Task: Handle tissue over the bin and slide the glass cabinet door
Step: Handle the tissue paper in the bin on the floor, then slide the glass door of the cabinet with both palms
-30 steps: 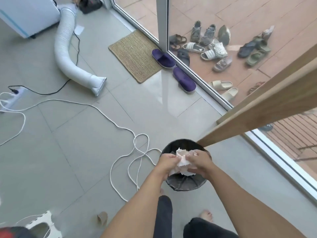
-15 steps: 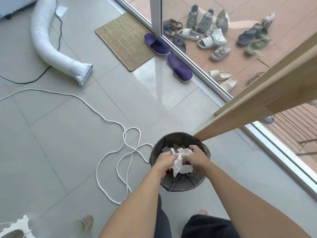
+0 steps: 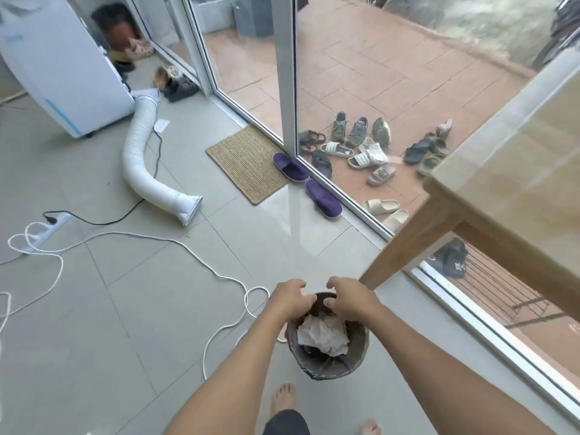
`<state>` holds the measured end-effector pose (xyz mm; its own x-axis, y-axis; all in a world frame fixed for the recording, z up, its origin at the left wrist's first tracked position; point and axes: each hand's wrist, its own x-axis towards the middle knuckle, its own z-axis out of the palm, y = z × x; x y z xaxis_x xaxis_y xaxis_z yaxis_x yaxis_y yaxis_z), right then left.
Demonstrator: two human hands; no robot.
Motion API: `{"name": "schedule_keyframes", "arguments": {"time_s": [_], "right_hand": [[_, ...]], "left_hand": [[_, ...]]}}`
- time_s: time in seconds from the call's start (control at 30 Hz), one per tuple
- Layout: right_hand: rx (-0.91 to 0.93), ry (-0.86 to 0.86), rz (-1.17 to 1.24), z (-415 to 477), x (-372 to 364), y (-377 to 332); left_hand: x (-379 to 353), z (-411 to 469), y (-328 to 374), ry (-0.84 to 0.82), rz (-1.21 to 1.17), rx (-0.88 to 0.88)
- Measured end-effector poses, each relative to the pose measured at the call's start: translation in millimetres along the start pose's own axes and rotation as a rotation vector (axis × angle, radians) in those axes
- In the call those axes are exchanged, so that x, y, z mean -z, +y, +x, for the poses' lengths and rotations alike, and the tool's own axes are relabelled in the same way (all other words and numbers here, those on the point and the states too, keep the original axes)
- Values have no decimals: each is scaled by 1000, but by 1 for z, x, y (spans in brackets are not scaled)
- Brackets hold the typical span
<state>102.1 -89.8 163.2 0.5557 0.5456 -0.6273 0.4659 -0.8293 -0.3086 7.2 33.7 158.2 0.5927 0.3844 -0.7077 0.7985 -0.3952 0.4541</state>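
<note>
Fingers of both hands curl loosely downward, empty, pinching nothing. The left hand [image 3: 290, 298] and right hand [image 3: 350, 298] hover side by side above the far rim of the bin [image 3: 361, 356]. The crumpled tissue [image 3: 323, 335] lies inside the bin, directly below and slightly nearer the body, about equally close to both hands.

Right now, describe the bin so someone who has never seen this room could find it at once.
Start at the wooden table by the glass wall; follow its leg down to the grey floor. The bin stands just in front of that leg's foot, under both hands. It is small, round and dark, with crumpled white tissue inside.
</note>
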Motion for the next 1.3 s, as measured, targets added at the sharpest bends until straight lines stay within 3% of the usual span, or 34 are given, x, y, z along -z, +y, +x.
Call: {"name": "schedule_keyframes", "arguments": {"time_s": [0.17, 0.33, 0.63, 0.93, 1.07, 1.3], "right_hand": [[86, 141, -92, -62, 97, -52], [155, 424, -112, -141, 184, -79], [161, 844, -127, -255, 275, -66], [70, 1082, -120, -338, 292, -8], [21, 1259, -156, -378, 286, 33], [-174, 1559, -186, -430, 264, 117]], "left_hand": [[89, -66, 51, 156, 175, -165], [158, -136, 104, 342, 289, -342], [198, -218, 209, 533, 321, -702], [159, -270, 294, 470, 298, -1067], [125, -295, 329, 383, 220, -1245], [58, -324, 387, 161, 156, -1368]]}}
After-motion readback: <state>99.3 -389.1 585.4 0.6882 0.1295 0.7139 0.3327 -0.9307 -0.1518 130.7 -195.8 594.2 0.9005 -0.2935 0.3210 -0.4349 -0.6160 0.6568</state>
